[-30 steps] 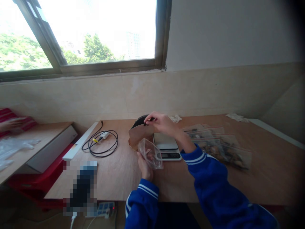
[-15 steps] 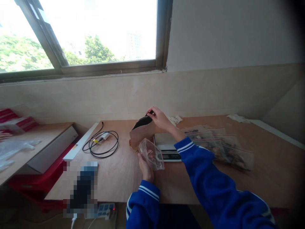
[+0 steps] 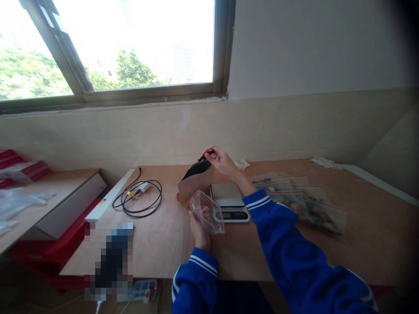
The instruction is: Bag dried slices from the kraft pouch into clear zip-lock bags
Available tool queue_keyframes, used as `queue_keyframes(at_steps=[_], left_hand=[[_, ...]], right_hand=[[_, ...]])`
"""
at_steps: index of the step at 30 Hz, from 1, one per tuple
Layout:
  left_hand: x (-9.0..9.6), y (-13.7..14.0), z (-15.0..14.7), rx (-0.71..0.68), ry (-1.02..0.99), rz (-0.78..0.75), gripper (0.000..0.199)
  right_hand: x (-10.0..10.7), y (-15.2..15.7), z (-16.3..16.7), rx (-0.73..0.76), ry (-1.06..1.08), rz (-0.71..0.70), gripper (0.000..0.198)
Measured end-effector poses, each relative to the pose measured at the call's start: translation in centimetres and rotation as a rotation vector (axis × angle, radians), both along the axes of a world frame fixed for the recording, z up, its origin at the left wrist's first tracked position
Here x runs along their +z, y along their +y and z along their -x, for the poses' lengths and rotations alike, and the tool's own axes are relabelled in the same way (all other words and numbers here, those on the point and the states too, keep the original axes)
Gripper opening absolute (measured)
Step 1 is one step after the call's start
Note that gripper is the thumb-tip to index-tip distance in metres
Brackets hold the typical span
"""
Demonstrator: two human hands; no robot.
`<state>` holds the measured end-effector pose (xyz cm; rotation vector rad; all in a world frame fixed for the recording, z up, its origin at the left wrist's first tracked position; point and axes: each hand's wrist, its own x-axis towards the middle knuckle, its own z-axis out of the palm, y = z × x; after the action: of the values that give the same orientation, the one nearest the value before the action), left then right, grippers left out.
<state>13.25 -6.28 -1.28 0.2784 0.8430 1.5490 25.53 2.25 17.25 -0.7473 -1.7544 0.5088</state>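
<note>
Over the table (image 3: pixel 157 244), right hand (image 3: pixel 221 160) pinches the pouch (image 3: pixel 195 182) rim.

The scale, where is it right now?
The scale sits mid-table, just right of the brown pouch and left of the filled bags, under the right hand's wrist.

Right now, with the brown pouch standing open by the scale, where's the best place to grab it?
Probably the top rim of the brown pouch, from above on the scale side, where the right hand pinches it: the pouch stands upright, mouth open, with the left hand holding a clear bag in front.
</note>
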Motion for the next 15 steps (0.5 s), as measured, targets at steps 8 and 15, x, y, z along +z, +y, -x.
queue_keyframes(at_steps=[8, 15], left_hand=[[0.44, -0.12, -0.09, -0.012, 0.01, 0.011, 0.053], [0.42, -0.14, -0.06, -0.017, 0.029, 0.022, 0.054]], right_hand=[[0.25, -0.67, 0.36, 0.057, -0.01, 0.051, 0.033], [-0.08, -0.72, 0.38, 0.04, -0.016, 0.059, 0.027]])
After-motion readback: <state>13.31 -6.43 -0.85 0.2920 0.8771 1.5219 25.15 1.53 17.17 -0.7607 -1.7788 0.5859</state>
